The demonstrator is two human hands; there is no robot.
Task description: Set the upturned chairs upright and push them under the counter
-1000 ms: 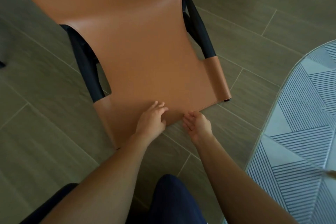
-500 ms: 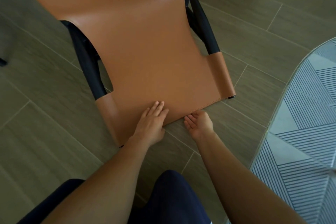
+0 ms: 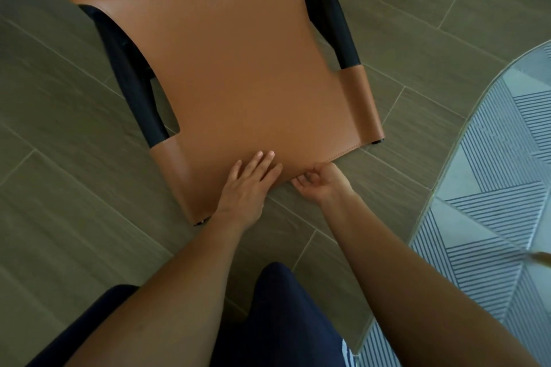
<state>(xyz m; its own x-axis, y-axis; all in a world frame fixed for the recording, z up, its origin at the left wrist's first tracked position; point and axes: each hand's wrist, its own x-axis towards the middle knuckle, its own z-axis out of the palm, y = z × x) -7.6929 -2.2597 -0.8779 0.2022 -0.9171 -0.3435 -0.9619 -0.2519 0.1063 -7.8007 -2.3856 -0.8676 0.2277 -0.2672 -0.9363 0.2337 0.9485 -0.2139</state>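
Observation:
A tan leather chair (image 3: 238, 68) with a black frame lies on its back on the tiled floor, the top edge of its backrest nearest me. My left hand (image 3: 247, 185) lies flat on the leather near that edge, fingers straight. My right hand (image 3: 320, 183) is palm up at the same edge, its fingers curled under the stitched hem of the backrest. The seat and legs run out of view at the top.
Grey-brown floor tiles (image 3: 74, 217) surround the chair. A rug (image 3: 492, 188) with a blue striped geometric pattern covers the floor to the right. My dark-clothed knees (image 3: 283, 322) are at the bottom of the view.
My right hand has slid its fingers under the backrest's edge and curled them. My left hand has flattened further onto the leather. The view has shifted slightly closer.

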